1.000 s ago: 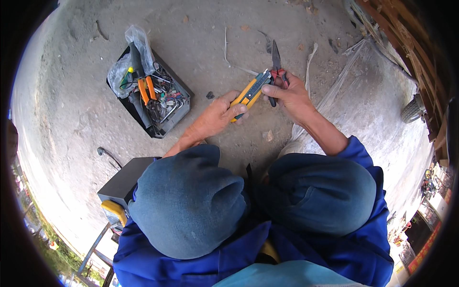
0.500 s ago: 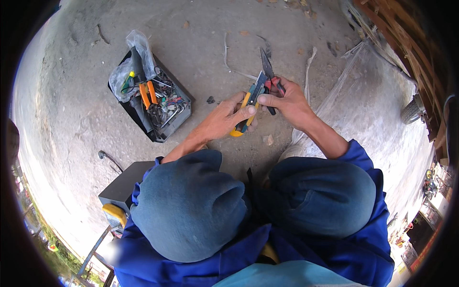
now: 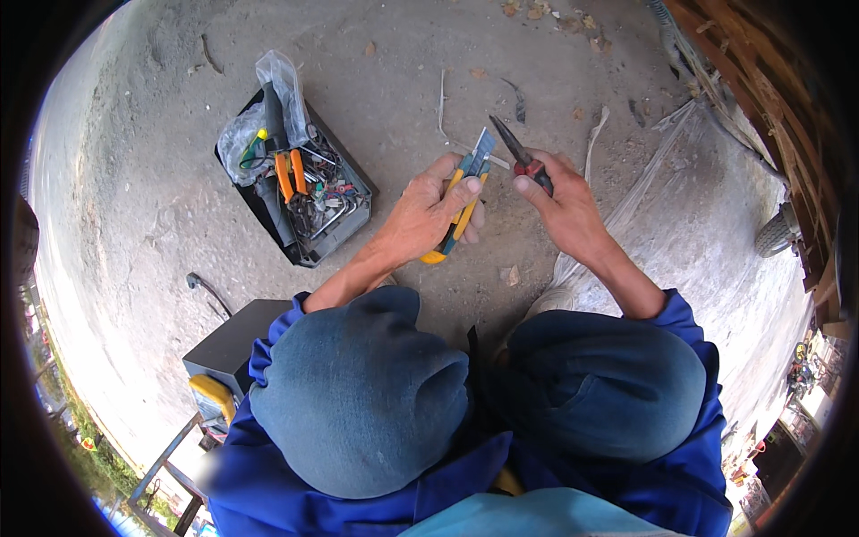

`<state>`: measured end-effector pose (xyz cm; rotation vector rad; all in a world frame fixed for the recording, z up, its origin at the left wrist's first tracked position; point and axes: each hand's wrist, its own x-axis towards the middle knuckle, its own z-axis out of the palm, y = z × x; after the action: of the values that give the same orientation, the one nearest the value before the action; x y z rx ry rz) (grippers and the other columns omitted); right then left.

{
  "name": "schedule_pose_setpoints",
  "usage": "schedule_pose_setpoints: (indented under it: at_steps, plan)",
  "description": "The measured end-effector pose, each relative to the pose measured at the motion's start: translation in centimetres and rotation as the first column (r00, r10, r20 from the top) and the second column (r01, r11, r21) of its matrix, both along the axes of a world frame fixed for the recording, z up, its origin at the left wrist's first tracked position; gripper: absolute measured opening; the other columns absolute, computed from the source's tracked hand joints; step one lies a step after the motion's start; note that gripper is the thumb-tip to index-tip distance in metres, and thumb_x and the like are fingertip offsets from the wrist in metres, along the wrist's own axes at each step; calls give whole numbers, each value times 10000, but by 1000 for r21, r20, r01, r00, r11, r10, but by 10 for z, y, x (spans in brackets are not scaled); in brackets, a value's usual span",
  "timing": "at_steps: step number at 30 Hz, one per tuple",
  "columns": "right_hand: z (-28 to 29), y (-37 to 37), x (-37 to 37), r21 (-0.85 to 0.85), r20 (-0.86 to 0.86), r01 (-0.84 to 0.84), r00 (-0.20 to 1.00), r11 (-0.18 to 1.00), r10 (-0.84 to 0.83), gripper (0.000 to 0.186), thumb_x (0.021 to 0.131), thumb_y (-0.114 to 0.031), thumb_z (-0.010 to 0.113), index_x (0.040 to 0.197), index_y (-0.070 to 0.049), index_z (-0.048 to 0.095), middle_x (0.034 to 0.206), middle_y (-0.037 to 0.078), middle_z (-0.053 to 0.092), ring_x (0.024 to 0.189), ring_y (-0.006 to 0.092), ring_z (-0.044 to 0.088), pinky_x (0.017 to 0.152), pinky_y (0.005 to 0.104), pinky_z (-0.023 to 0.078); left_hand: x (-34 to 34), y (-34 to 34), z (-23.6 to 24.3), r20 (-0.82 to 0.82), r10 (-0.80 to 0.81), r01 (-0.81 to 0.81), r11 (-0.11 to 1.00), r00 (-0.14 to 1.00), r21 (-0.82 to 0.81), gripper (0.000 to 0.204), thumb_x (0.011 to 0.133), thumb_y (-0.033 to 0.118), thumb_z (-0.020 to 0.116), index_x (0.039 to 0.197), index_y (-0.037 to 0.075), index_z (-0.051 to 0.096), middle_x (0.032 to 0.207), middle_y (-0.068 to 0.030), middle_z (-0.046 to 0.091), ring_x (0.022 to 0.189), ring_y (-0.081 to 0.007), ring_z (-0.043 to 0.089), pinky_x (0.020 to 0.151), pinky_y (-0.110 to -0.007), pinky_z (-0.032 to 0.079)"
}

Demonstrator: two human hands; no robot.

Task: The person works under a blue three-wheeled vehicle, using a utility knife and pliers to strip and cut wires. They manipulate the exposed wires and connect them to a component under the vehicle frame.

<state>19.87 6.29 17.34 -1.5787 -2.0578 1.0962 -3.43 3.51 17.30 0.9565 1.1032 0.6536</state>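
Note:
My left hand (image 3: pixel 428 208) is closed around a yellow and dark-green utility knife (image 3: pixel 463 215), its blade end pointing up and away from me. In my right hand (image 3: pixel 570 201) I grip long-nose pliers (image 3: pixel 512 141) with red and black handles; their dark jaws point up and to the left. The two tools are a short way apart, and the jaws look closed. Between the knife's blade end and the pliers a thin pale strip shows, and I cannot tell whether it lies on the ground or touches either tool.
Left of my hands stands a black toolbox (image 3: pixel 333 234) with orange-handled pliers (image 3: pixel 291 174), hex keys and plastic bags. A dark grey box (image 3: pixel 234 338) is beside my left knee. Brown beams (image 3: pixel 761 85) and a wheel (image 3: pixel 777 231) are at the right. Pale plastic strips (image 3: pixel 637 192) lie on the ground.
My right hand has drawn the pliers away to the right from the knife, and its thumb no longer rests by the knife. The pliers have turned more leftward. My left hand keeps holding the knife.

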Motion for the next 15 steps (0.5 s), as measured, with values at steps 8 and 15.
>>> schedule_pose_setpoints:
  at_steps: [8, 15]
  plan:
    - [12, 1, -5, 54, 13, -73, 997, 996, 72, 412, 966, -229, 666, 1312, -18, 594, 1114, 207, 618, 1057, 363, 610, 937, 415, 473, 1, -1, -2, 32, 19, -19, 1000, 999, -6, 397, 1075, 345, 518, 1245, -13, 503, 781, -99, 670, 651, -175, 666, 600, -307, 533]
    - [9, 3, -4, 138, 23, -120, 993, 983, 117, 390, 969, -198, 658, 1304, -9, 591, 1121, 195, 633, 1047, 367, 601, 932, 428, 474, 1, -1, -2, 8, 10, -10, 1000, 1000, -6, 405, 1074, 352, 514, 1245, -15, 502, 774, -98, 673, 651, -176, 674, 599, -303, 528]
